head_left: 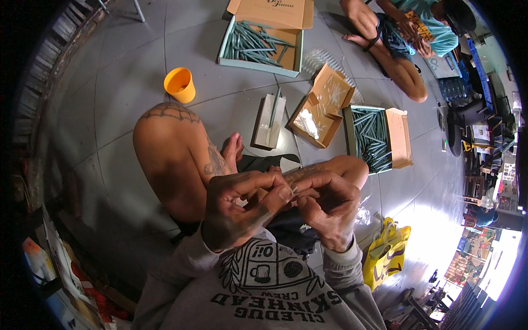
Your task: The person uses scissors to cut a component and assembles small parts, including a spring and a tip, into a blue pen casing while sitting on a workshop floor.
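Your left hand (236,212) and right hand (324,212) are both pinched on a tiny clear wrapper (292,190); flimsy, slippery stuff, so grip its edges.

Single head-worn fisheye view, looking steeply down from the seated person's head — the hands (280,206) lie close beneath the lens, near frame centre. The tiled floor (126,93) spreads ahead toward the top edge; straight joints bow near the dark rim. No second view shares the scene.
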`<state>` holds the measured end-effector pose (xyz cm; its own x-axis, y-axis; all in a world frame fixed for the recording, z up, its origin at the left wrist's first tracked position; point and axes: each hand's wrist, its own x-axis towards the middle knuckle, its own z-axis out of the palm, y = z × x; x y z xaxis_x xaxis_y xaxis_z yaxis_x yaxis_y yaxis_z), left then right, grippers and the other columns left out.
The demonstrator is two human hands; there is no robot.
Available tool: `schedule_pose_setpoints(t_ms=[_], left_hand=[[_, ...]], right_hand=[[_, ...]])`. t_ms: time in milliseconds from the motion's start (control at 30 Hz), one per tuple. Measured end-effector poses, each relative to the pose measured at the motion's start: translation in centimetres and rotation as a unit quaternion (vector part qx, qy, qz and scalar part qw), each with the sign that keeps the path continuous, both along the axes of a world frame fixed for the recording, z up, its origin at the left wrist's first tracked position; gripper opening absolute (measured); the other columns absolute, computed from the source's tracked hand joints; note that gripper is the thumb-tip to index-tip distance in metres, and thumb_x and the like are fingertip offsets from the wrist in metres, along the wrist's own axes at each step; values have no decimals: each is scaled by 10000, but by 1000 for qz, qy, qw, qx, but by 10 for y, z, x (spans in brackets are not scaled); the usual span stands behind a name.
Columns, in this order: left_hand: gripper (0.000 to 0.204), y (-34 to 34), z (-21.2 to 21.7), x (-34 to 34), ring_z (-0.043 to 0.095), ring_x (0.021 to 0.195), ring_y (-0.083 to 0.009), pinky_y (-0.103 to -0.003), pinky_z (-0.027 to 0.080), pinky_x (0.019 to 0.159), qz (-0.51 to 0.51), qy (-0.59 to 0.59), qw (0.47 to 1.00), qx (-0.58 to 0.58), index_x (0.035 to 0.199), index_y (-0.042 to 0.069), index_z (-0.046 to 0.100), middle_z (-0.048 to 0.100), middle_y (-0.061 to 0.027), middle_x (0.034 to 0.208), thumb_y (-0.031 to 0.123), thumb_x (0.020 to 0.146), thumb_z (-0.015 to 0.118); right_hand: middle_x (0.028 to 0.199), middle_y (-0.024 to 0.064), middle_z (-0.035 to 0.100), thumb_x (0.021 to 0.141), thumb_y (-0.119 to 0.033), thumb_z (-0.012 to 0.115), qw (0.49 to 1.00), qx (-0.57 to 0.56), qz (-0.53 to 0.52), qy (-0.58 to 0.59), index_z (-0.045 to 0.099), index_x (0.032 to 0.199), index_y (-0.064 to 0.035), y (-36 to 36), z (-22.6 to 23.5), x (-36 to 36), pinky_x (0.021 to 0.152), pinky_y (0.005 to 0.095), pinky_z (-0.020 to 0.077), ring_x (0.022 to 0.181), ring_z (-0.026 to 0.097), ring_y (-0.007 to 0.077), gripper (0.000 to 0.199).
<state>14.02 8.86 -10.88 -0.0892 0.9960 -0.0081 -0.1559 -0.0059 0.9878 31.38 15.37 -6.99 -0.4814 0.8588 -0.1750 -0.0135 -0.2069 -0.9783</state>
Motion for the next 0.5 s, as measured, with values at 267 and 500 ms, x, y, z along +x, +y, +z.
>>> schedule_pose_setpoints(t_ms=[267,500], left_hand=[[137,3,1,6,501,533,-1,-280,426,976,4,-112,991,-70,939,-26,688,548,43,552,110,929,674],[158,-2,-2,14,510,529,-11,-193,471,689,30,-108,993,-40,1000,-33,675,639,-1,678,97,913,695]], right_hand=[[960,125,670,863,60,637,1000,0,0,6,619,991,119,-4,-3,0,753,225,548,848,667,136,142],[868,97,696,846,36,668,998,39,-14,-45,641,926,87,-4,1,1,684,231,556,762,676,117,98]])
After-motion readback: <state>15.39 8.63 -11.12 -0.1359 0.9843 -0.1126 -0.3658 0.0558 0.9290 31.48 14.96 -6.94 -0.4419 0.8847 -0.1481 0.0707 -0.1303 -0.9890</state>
